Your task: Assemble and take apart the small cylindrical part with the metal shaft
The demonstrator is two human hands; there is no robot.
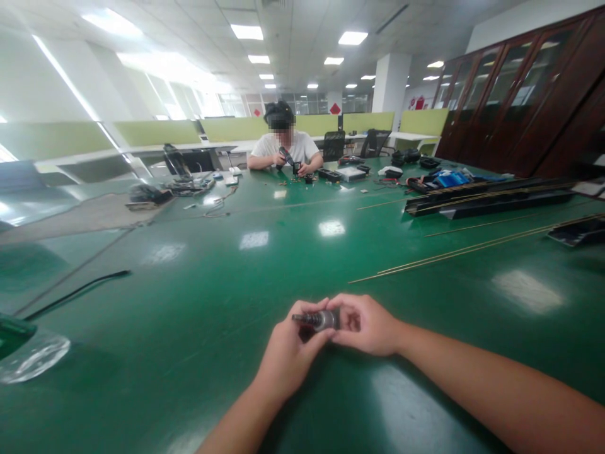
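Head camera: one ridged metal shaft [324,320] with round collar, held above the green tabletop [203,353]. Left hand [289,348], at its narrow end: thumb and fingers curled around it. Right hand [373,325], at its collar end: thumb and fingertips pinching. Thin brass rods [397,269]: beyond it, rightward. I judge it dense, rigid, sturdy, perhaps slick; I would grip the collar, sparing the slim tip.

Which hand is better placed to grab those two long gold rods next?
Probably the right hand: it's nearer the gold-coloured rods, while the left hand sits farther off. Both hands touch the ridged metal part, so it might let go first.
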